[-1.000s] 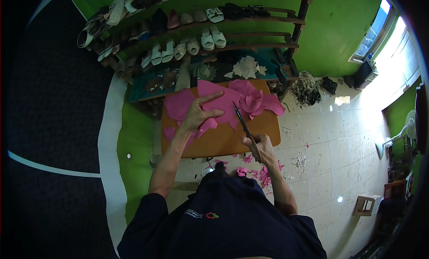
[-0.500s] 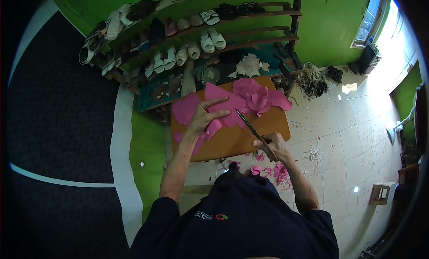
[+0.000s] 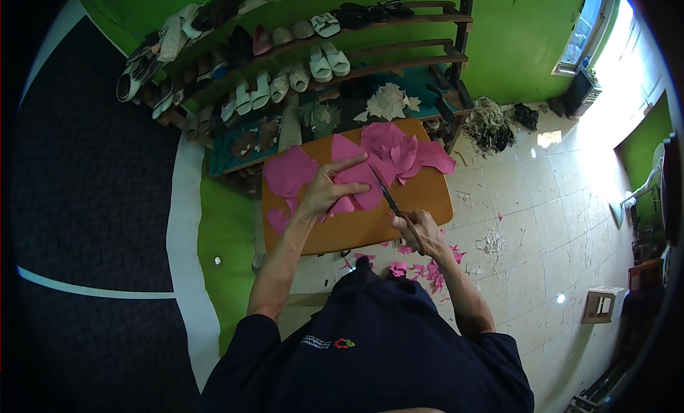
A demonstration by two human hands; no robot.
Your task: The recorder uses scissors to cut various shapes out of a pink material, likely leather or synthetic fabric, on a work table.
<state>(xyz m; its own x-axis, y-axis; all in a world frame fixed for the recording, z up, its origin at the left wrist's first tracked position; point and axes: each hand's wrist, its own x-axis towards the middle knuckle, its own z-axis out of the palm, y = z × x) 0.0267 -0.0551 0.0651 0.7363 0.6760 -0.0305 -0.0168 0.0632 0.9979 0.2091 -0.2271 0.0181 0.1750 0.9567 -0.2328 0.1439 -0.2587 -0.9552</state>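
My left hand point(image 3: 322, 193) pinches a pink sheet point(image 3: 356, 175) between thumb and fingers, above a small wooden table. My right hand point(image 3: 429, 236) grips the handles of a pair of dark scissors point(image 3: 389, 200). The long blades point up and left, with the tips at the sheet's right part, close to my left fingers. Whether the blades are parted is hard to see. Left of the held sheet lies another pink piece point(image 3: 291, 169). To its right is a cluster of petal-like pink pieces point(image 3: 399, 155).
The brown table point(image 3: 422, 208) has rounded corners. Behind it stands a wooden rack point(image 3: 427, 55) with white sandals point(image 3: 320, 65) and other shoes. Pink scraps point(image 3: 432, 274) litter the tiled floor near me. A heap of shreds point(image 3: 489, 125) lies right of the rack.
The scissors have moved further up along the pink sheet, their blades now steeper. The sheet has turned slightly in my left hand. The whole view has shifted a little.
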